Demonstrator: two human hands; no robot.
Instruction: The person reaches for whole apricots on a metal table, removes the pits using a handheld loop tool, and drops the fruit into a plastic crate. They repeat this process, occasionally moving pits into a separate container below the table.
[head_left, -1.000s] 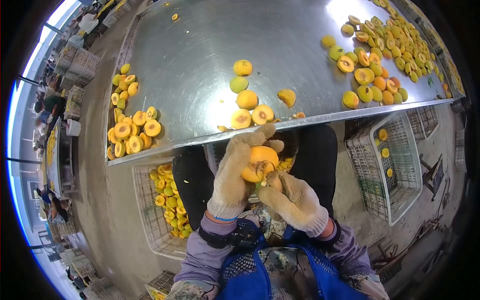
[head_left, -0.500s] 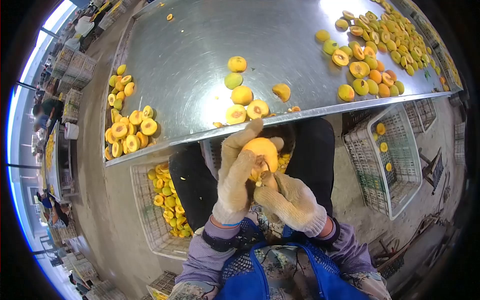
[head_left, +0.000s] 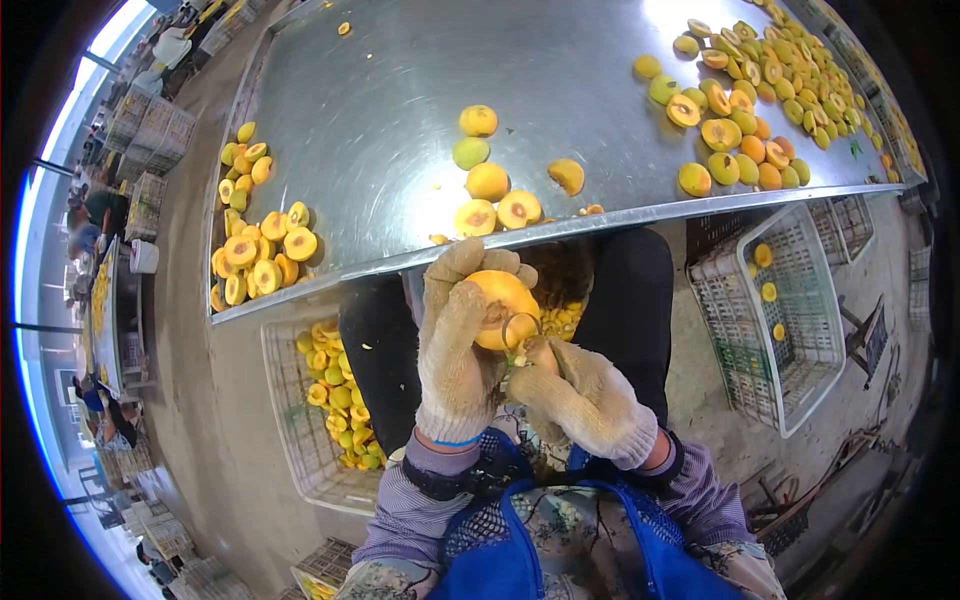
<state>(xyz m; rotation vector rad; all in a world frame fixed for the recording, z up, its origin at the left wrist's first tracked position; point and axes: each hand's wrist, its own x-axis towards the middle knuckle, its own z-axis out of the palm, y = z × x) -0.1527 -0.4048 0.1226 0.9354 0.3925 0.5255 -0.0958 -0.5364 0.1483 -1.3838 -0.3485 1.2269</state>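
Note:
A yellow peach half, its cut face with a brownish hollow turned towards me, sits in my gloved left hand, fingers wrapped around its far side. My gloved right hand grips a small coring tool with a thin curved metal loop. The loop lies against the near edge of the peach half. The tool's handle is mostly hidden in the fingers. Just beyond my hands, several peach halves lie on the metal table.
A heap of peach halves covers the table's right side, with a smaller pile at its left corner. A crate of peaches stands left of my legs. Another crate stands at the right. A raised metal rim edges the table.
My left hand and the peach half have shifted slightly left, and the fruit has turned to show more of its cut face. The tool's loop shows more clearly at its edge.

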